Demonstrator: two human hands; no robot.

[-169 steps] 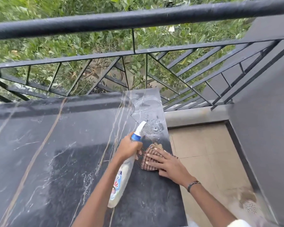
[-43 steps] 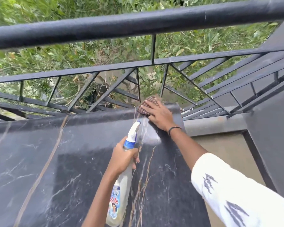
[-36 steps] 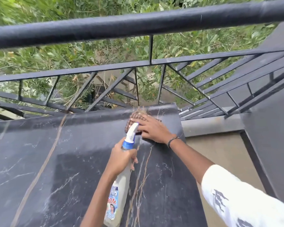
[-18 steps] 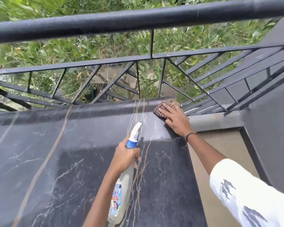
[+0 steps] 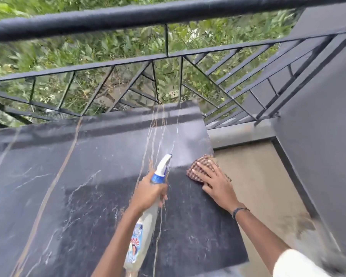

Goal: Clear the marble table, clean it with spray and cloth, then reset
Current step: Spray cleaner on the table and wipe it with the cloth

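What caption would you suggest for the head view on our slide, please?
Right hand presses a checked cloth at the marble table edge; left hand grips the spray bottle.

Before you is the marble table (image 5: 72,186), dark with pale and tan veins running across it. A checked cloth (image 5: 198,168) lies at its right edge, near the far corner, partly overhanging. The far strip of the top shows a grey sheen.

The marble table (image 5: 88,186) is dark, veined and glossy. The cloth (image 5: 198,168) is woven check fabric. The spray bottle (image 5: 148,222) looks smooth plastic; the railing (image 5: 128,17) matt black metal.
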